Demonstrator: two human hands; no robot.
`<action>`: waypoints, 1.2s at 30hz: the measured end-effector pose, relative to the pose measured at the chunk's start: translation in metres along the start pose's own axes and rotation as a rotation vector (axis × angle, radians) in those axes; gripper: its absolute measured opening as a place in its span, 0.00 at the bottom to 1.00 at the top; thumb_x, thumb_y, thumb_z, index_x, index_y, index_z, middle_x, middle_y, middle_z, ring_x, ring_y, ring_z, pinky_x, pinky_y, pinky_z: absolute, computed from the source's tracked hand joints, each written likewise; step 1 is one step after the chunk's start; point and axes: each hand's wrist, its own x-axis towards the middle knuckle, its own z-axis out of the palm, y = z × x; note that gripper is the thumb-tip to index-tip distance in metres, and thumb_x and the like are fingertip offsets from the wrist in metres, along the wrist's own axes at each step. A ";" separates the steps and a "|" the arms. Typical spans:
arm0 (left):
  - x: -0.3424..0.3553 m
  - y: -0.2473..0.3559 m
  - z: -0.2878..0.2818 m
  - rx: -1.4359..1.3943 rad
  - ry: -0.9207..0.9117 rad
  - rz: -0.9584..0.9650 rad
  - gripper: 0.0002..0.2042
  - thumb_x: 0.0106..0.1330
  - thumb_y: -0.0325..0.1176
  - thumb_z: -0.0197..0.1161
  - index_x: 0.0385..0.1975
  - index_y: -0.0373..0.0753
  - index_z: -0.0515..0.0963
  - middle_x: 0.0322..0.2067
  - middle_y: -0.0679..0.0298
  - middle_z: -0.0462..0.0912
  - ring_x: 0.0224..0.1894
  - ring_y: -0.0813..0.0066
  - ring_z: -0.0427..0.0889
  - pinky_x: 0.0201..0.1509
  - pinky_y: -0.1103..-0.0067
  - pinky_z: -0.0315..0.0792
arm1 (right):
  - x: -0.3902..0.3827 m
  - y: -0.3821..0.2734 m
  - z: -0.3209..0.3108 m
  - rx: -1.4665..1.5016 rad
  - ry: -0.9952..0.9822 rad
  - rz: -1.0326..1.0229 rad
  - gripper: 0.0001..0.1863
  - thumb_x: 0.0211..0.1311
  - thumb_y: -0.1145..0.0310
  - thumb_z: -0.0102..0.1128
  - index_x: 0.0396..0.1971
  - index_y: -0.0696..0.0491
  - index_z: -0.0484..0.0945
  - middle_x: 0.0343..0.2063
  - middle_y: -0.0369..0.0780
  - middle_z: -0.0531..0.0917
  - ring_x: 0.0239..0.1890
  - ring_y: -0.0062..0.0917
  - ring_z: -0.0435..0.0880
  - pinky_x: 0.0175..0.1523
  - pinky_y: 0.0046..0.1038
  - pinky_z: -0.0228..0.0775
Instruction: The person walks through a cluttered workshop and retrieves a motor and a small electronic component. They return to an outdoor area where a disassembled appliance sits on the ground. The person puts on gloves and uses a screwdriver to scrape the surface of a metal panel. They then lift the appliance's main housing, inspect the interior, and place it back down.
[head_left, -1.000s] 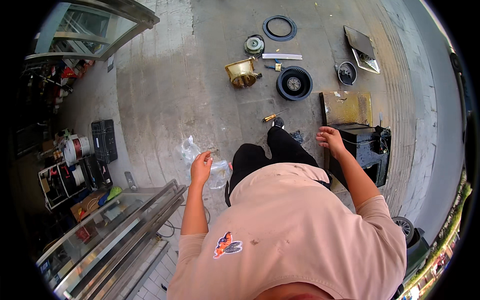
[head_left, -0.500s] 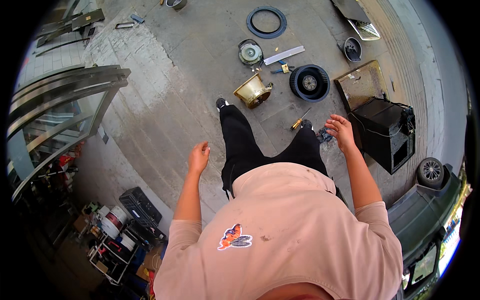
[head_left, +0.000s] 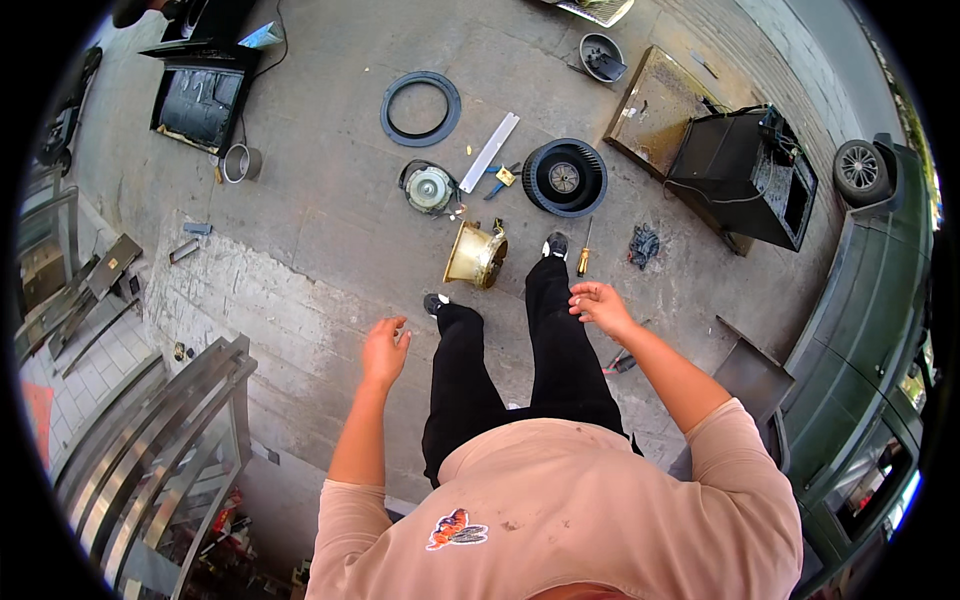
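My left hand (head_left: pixel 384 350) hangs beside my left thigh, empty, its fingers apart. In front of my right leg, my right hand (head_left: pixel 600 306) is also empty with loosely bent, parted fingers. Just beyond my shoes stands a yellowish, bucket-like metal part (head_left: pixel 470 257). A screwdriver (head_left: pixel 583 262) with an amber handle lies by my right shoe, near a crumpled dark cloth (head_left: pixel 643 246). Farther off are a round motor (head_left: pixel 430 190), a flat metal strip (head_left: pixel 490 152), blue-handled pliers (head_left: pixel 506 178), a black blower wheel (head_left: pixel 565 178) and a dark ring (head_left: pixel 421 109).
To the right are a black box-shaped housing (head_left: pixel 745 175), a stained panel (head_left: pixel 662 120) and a green vehicle (head_left: pixel 850 320). A grey bucket (head_left: pixel 603 58) stands far right, a pot (head_left: pixel 241 163) far left. Metal railings (head_left: pixel 170 440) rise at my left.
My view has turned, bringing the black equipment at far left into sight. My feet have shifted, and my right hand has come inward in front of my leg. Both hands stay empty.
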 end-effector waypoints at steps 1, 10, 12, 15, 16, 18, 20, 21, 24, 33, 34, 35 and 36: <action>0.018 0.011 0.006 -0.002 -0.004 0.021 0.14 0.61 0.29 0.67 0.46 0.37 0.80 0.42 0.57 0.82 0.41 0.63 0.83 0.47 0.70 0.76 | 0.021 -0.003 -0.007 -0.022 0.000 -0.015 0.16 0.66 0.69 0.57 0.52 0.58 0.76 0.41 0.39 0.84 0.39 0.23 0.86 0.40 0.26 0.76; 0.295 0.052 0.188 0.143 -0.227 0.151 0.25 0.57 0.37 0.70 0.56 0.41 0.75 0.52 0.56 0.77 0.57 0.57 0.76 0.59 0.66 0.72 | 0.250 0.024 -0.007 0.244 0.054 -0.068 0.17 0.63 0.73 0.56 0.51 0.59 0.75 0.38 0.37 0.83 0.37 0.21 0.85 0.37 0.22 0.74; 0.360 0.034 0.257 0.191 -0.270 0.231 0.28 0.57 0.39 0.71 0.58 0.40 0.73 0.55 0.56 0.75 0.59 0.57 0.74 0.61 0.66 0.71 | 0.311 0.061 0.003 0.393 0.104 -0.033 0.18 0.63 0.75 0.55 0.53 0.59 0.74 0.41 0.39 0.83 0.39 0.22 0.85 0.40 0.23 0.75; 0.441 0.005 0.326 0.244 -0.278 0.227 0.31 0.56 0.40 0.72 0.59 0.38 0.71 0.58 0.57 0.73 0.60 0.57 0.73 0.62 0.67 0.71 | 0.373 0.095 0.040 0.566 0.235 0.015 0.16 0.67 0.76 0.51 0.53 0.60 0.74 0.41 0.39 0.83 0.40 0.23 0.85 0.43 0.24 0.76; 0.459 -0.002 0.345 0.241 -0.264 0.205 0.32 0.55 0.41 0.73 0.60 0.38 0.70 0.59 0.57 0.73 0.61 0.57 0.73 0.62 0.67 0.71 | 0.393 0.107 0.052 0.627 0.259 0.016 0.15 0.68 0.76 0.51 0.53 0.59 0.74 0.41 0.39 0.83 0.40 0.24 0.85 0.43 0.24 0.77; 0.487 -0.018 0.376 0.307 -0.294 0.228 0.34 0.54 0.41 0.73 0.61 0.38 0.69 0.60 0.56 0.71 0.62 0.57 0.71 0.63 0.67 0.70 | 0.424 0.135 0.075 0.714 0.237 0.041 0.15 0.68 0.77 0.51 0.53 0.59 0.73 0.41 0.39 0.83 0.40 0.24 0.85 0.44 0.25 0.77; 0.514 -0.031 0.409 0.355 -0.281 0.268 0.36 0.53 0.41 0.74 0.62 0.38 0.68 0.61 0.56 0.70 0.62 0.56 0.71 0.64 0.67 0.70 | 0.442 0.159 0.093 0.783 0.213 0.031 0.15 0.68 0.77 0.52 0.54 0.59 0.73 0.41 0.40 0.82 0.41 0.24 0.84 0.44 0.25 0.78; 0.528 -0.036 0.428 0.367 -0.259 0.297 0.37 0.53 0.41 0.74 0.63 0.39 0.67 0.61 0.55 0.69 0.63 0.56 0.70 0.64 0.67 0.69 | 0.448 0.165 0.098 0.805 0.241 0.115 0.15 0.69 0.77 0.52 0.54 0.59 0.73 0.41 0.40 0.82 0.41 0.24 0.84 0.45 0.25 0.78; 0.563 -0.044 0.486 0.405 -0.152 0.386 0.38 0.51 0.41 0.76 0.63 0.41 0.67 0.63 0.55 0.67 0.62 0.52 0.70 0.63 0.64 0.69 | 0.458 0.156 0.096 0.865 0.207 0.092 0.15 0.69 0.76 0.52 0.54 0.58 0.73 0.41 0.40 0.82 0.42 0.24 0.84 0.46 0.25 0.77; 0.607 -0.013 0.605 0.677 0.054 0.397 0.34 0.51 0.45 0.75 0.59 0.49 0.70 0.60 0.58 0.68 0.56 0.51 0.72 0.54 0.62 0.75 | 0.460 0.169 0.053 1.044 0.162 -0.035 0.14 0.69 0.77 0.51 0.53 0.59 0.73 0.41 0.39 0.82 0.44 0.22 0.83 0.49 0.26 0.76; 0.610 -0.012 0.610 0.728 0.052 0.384 0.32 0.51 0.43 0.74 0.57 0.49 0.70 0.59 0.58 0.69 0.56 0.51 0.72 0.54 0.62 0.76 | 0.460 0.173 0.055 1.110 0.184 -0.096 0.14 0.69 0.78 0.50 0.53 0.60 0.73 0.41 0.39 0.82 0.43 0.22 0.82 0.50 0.26 0.76; 0.612 -0.014 0.614 0.748 0.057 0.428 0.31 0.51 0.42 0.73 0.57 0.49 0.70 0.58 0.58 0.69 0.56 0.51 0.72 0.53 0.61 0.76 | 0.458 0.175 0.053 1.115 0.203 -0.109 0.14 0.69 0.77 0.50 0.53 0.60 0.73 0.41 0.39 0.82 0.43 0.22 0.82 0.50 0.26 0.76; 0.614 -0.021 0.619 0.752 0.049 0.448 0.31 0.52 0.40 0.73 0.57 0.48 0.70 0.58 0.57 0.70 0.55 0.50 0.73 0.54 0.62 0.75 | 0.454 0.179 0.052 1.117 0.209 -0.117 0.14 0.70 0.77 0.50 0.53 0.60 0.73 0.41 0.39 0.82 0.42 0.22 0.82 0.51 0.26 0.76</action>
